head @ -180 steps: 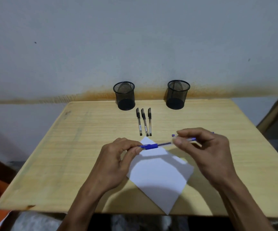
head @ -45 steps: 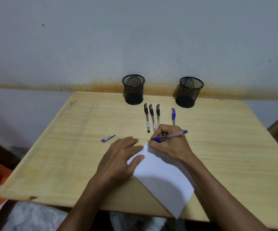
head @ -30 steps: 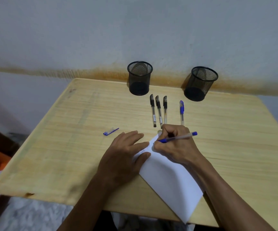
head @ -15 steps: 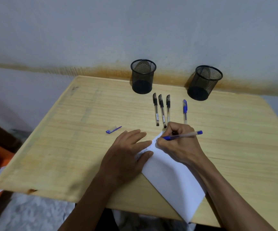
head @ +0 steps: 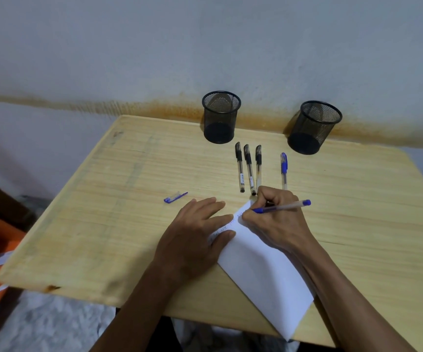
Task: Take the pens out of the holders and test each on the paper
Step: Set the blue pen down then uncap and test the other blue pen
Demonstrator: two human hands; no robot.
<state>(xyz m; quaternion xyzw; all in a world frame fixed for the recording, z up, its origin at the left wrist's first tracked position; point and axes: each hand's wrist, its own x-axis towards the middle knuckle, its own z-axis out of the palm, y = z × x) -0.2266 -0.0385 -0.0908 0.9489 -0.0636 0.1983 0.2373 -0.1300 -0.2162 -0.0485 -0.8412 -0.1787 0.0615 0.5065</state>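
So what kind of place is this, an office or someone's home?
Hard to say for certain; it looks like a plain room at home, not an office. A bare wooden table stands against a stained wall, with two mesh pen holders and paper on it.

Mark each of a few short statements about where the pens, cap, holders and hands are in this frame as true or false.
1. The right hand holds a blue pen with its tip at the paper. True.
2. The left hand grips the loose blue cap. False: it presses flat on the paper; the cap lies apart on the table.
3. Three black-capped pens lie side by side on the table. True.
4. Both mesh holders have pens standing in them. False: none show in either.
5. The capped blue pen lies left of the black ones. False: it lies to their right.
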